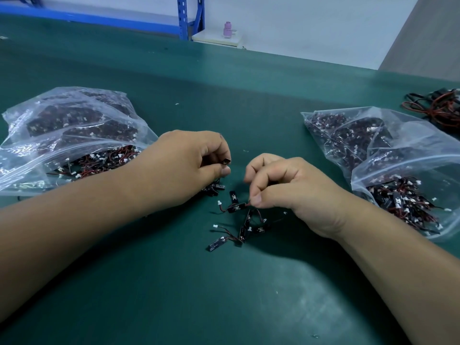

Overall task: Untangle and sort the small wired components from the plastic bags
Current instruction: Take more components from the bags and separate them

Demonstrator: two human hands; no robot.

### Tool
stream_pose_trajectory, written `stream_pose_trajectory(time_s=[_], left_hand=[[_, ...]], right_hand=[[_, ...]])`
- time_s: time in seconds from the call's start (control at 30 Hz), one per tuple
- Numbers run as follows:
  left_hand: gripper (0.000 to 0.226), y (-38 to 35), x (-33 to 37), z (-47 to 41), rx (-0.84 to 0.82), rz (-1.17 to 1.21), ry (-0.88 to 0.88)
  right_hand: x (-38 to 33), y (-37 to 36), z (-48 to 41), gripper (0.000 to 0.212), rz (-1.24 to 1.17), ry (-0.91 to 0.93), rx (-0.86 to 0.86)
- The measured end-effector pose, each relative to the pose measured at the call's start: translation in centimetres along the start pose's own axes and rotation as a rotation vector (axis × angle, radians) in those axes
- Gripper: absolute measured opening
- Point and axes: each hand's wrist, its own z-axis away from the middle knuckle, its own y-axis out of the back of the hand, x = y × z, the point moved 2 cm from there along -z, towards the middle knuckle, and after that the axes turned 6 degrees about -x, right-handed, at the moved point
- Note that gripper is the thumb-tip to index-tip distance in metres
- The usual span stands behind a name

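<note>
A tangle of small black wired components point(240, 225) with red and black leads and white plugs lies on the green mat point(224, 295) between my hands. My left hand point(184, 163) pinches one small black component point(226, 162) between thumb and fingers, with a few more components point(214, 189) under its palm. My right hand point(281, 188) pinches a thin wire at the top of the tangle, fingers curled. A clear plastic bag point(67, 135) full of components lies at the left, its mouth spilling some out. A second clear bag point(388, 165) lies at the right.
A loose bundle of red and black cables point(435, 108) sits at the far right edge. Beyond the mat's far edge stand a blue shelf frame point(184, 18) and a small pink bottle point(227, 29) on a white surface. Tiny white bits dot the mat.
</note>
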Motion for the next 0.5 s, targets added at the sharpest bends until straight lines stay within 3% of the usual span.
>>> stream_pose_trajectory(time_s=[0.2, 0.33, 0.5], left_hand=[[0.007, -0.1, -0.1, 0.0, -0.005, -0.034, -0.012], [0.006, 0.1, 0.2, 0.0, -0.003, -0.046, -0.027], [0.006, 0.4, 1.5, 0.3, -0.008, -0.066, -0.112]], right_hand=[[-0.2, -0.3, 0.0, 0.007, 0.103, -0.022, -0.105], [0.1, -0.3, -0.2, 0.016, 0.153, 0.012, -0.007], [0.8, -0.2, -0.4, 0.016, -0.014, -0.036, 0.134]])
